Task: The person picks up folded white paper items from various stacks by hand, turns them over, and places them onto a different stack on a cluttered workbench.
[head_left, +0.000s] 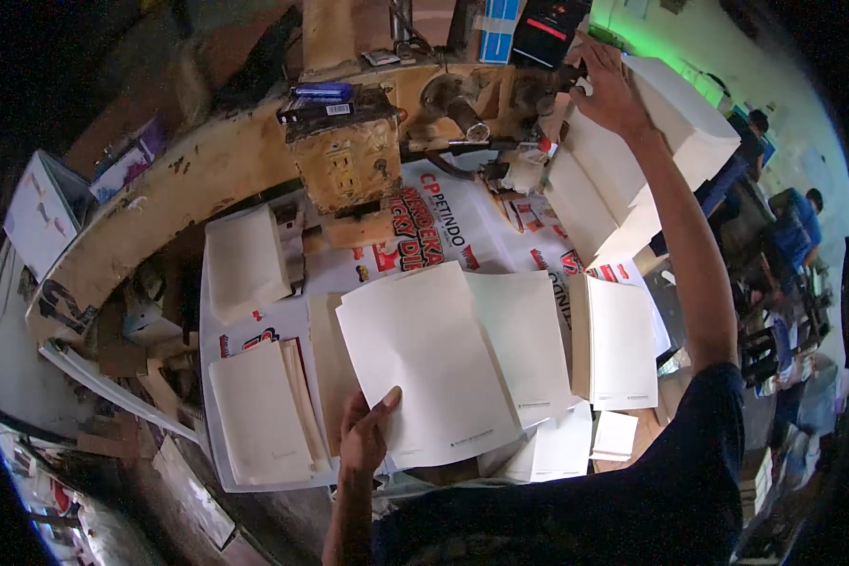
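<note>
My left hand point(368, 434) grips the lower left edge of a white paper sheet point(424, 363), its thumb on top and its fingers underneath. That sheet overlaps another pale sheet point(519, 340) to its right. At the far right, my right hand point(615, 94) reaches up to the machine point(462, 104), beside tall stacks of white paper point(684, 118). Its fingers and thumb curl around a dark part there. What they hold is too dark to make out.
Paper stacks point(259, 415) lie at the left of the printed white table cover point(349, 259), with another stack point(623, 340) at right. A worn metal box point(344, 165) overhangs the table, a blue item point(321, 91) on top. Other people point(794, 231) are in the right background.
</note>
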### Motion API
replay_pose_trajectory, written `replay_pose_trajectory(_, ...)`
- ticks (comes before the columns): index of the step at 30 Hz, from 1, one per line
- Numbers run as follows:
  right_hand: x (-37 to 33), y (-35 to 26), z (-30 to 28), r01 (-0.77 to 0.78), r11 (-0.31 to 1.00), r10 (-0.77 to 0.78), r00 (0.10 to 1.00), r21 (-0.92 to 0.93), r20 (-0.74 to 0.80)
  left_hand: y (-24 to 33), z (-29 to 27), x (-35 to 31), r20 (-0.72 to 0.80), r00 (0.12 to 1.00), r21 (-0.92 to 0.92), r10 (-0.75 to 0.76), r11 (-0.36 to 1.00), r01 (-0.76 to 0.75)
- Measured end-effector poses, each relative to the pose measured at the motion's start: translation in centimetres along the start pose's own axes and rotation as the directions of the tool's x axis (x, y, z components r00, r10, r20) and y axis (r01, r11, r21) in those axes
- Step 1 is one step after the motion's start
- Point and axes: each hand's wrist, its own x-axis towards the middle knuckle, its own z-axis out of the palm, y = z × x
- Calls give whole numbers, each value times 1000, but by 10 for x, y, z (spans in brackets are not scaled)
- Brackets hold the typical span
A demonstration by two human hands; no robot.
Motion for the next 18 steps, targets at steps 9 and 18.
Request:
replay_pose_trajectory(9,-4,-6,-6,-68,996,72,995,-60,63,-10,-2,-1,-10,1000,-52,26,998,-26)
replay_pose_trajectory(18,-8,-6,-7,46,990,-26,989,-132,147,8,1,-6,113,988,66,102,992,-110)
